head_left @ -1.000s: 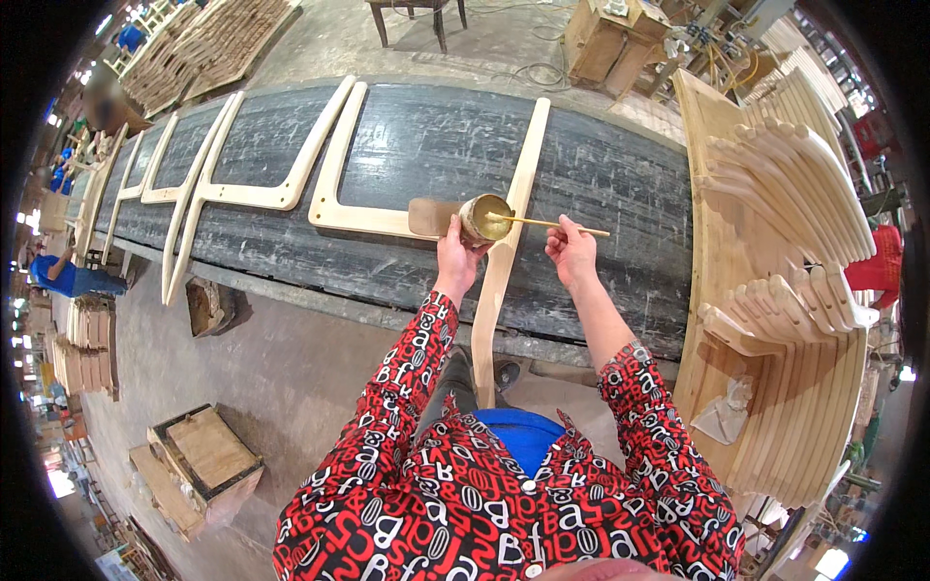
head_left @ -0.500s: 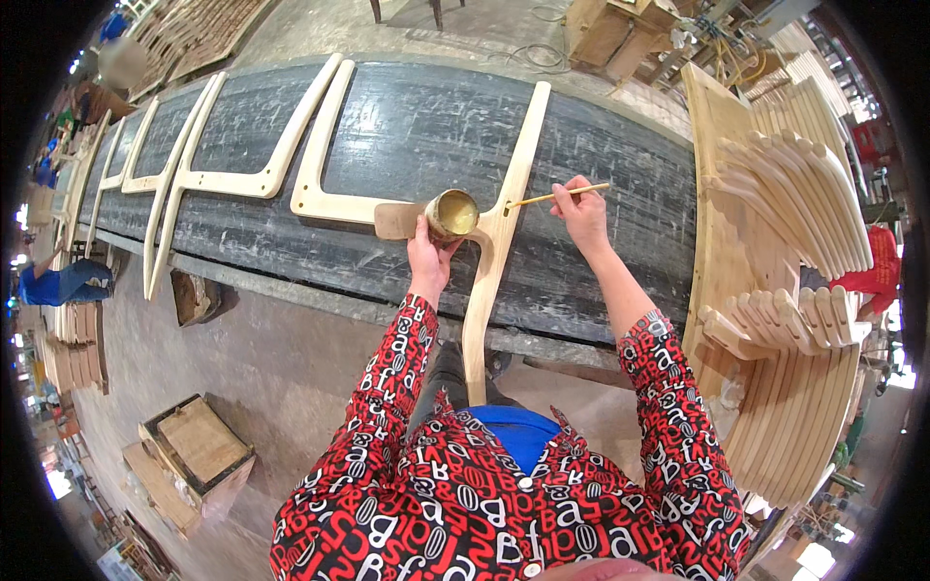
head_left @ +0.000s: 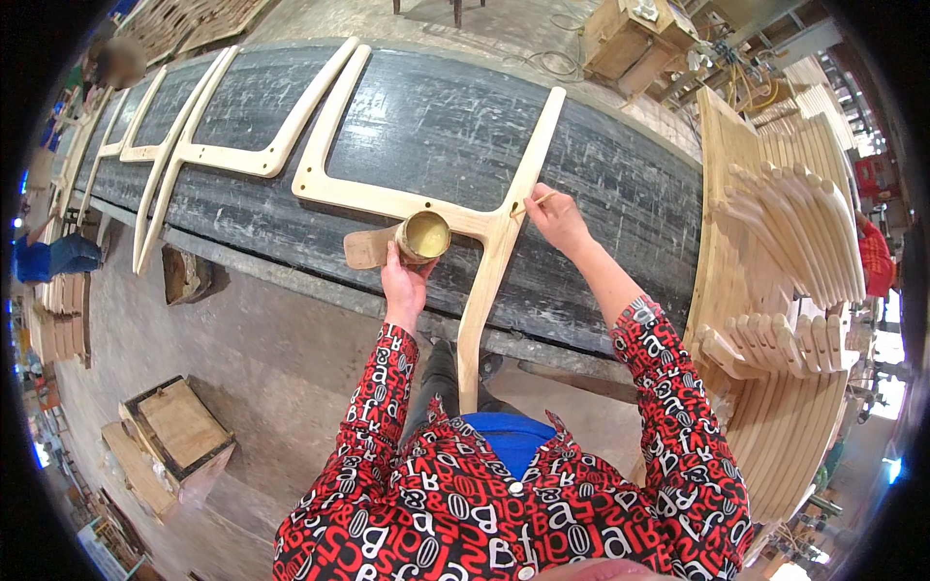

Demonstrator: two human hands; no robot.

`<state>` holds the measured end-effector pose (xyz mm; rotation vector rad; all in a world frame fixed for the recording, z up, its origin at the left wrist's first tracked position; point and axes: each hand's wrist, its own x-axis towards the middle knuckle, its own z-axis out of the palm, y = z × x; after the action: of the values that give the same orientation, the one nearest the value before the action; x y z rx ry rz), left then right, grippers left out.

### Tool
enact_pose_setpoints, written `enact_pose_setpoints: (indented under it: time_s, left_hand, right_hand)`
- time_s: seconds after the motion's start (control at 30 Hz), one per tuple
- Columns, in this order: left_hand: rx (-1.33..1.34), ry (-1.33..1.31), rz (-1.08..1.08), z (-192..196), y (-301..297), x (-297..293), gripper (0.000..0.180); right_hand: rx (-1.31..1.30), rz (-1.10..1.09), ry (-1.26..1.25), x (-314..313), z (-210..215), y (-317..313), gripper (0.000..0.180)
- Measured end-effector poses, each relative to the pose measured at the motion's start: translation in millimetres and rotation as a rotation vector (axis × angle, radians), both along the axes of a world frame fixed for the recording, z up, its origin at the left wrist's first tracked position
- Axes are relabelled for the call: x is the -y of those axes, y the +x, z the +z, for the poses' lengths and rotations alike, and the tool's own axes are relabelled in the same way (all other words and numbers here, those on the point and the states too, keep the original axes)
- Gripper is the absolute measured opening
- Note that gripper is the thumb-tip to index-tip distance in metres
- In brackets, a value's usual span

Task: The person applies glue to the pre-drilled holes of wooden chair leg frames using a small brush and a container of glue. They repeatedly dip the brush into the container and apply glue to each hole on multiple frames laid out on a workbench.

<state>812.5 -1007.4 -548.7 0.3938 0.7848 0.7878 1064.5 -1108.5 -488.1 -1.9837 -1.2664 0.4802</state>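
A small round can point(head_left: 405, 244) of pale yellow paste, probably glue, is gripped in my left hand point(head_left: 405, 288), with a flat wooden piece point(head_left: 366, 249) sticking out on its left side. My right hand point(head_left: 560, 223) pinches a thin wooden stick point(head_left: 530, 204), its tip at a slot in the pale wooden chair-frame piece point(head_left: 497, 254). This piece has a long upright joined to a crossbar point(head_left: 378, 198) with dark holes. It lies on the dark workbench point(head_left: 620, 223), its lower leg reaching over the near edge towards my body.
More wooden frames point(head_left: 228, 158) lie along the bench to the left. At the right, curved wooden parts point(head_left: 804, 232) are stacked beside a wooden board point(head_left: 712, 194). A wooden box point(head_left: 184, 426) stands on the floor at lower left. Another person point(head_left: 68, 254) is at far left.
My left hand has drawn the can left and slightly down, away from the joint. My right hand has moved left and down, nearer the slot, with the stick. The view has shifted slightly.
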Motion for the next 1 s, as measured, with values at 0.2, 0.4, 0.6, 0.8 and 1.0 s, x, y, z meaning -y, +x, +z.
enact_pose_setpoints:
  time_s: [0.2,0.4,0.6,0.8,1.0]
  left_hand:
    - [0.004,0.019,0.035,-3.5,-13.7,1.5,0.042]
    - [-0.012,-0.005,0.045,1.1,-14.4,7.4,0.043]
    - [-0.017,0.008,0.050,-2.2,-24.9,7.5,0.043]
    - [-0.033,0.032,0.059,-2.4,-30.9,9.1,0.041]
    - [-0.030,0.019,0.066,-1.1,-33.6,16.7,0.040]
  right_hand:
    - [0.061,0.001,-0.010,-23.4,16.5,0.7,0.022]
    - [-0.132,-0.062,0.015,-11.6,-8.5,6.7,0.018]
    - [-0.044,-0.054,-0.015,-22.4,8.5,19.8,0.024]
    - [0.045,0.388,-0.071,-24.4,25.1,40.4,0.014]
    - [0.096,0.584,-0.192,-21.3,41.6,56.3,0.003]
